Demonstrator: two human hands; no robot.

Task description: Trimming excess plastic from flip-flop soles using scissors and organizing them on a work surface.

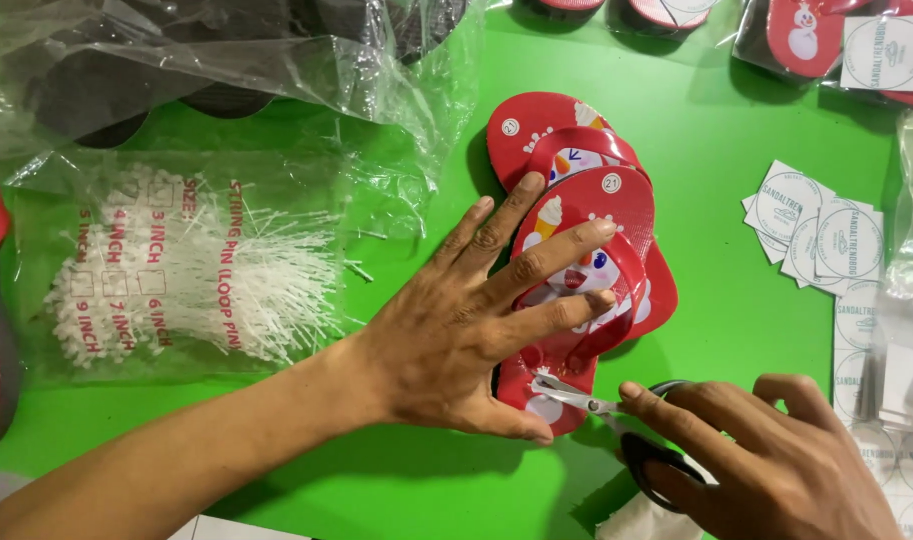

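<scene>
Two small red sandals [617, 215] with a snowman print lie stacked on the green table [737, 330], one partly over the other. My left hand [467, 330] lies flat on the upper sandal, fingers spread, pressing it down. My right hand [757, 460] holds black-handled scissors [617, 420]. Their blades point left and touch the heel end of the upper sandal, just beside my left thumb.
A clear bag of white plastic loop pins [187, 270] lies at the left. Crumpled clear plastic [237, 60] covers dark soles at the top left. White round-printed paper tags [827, 240] are spread at the right. More packed red sandals [837, 40] sit at the top right.
</scene>
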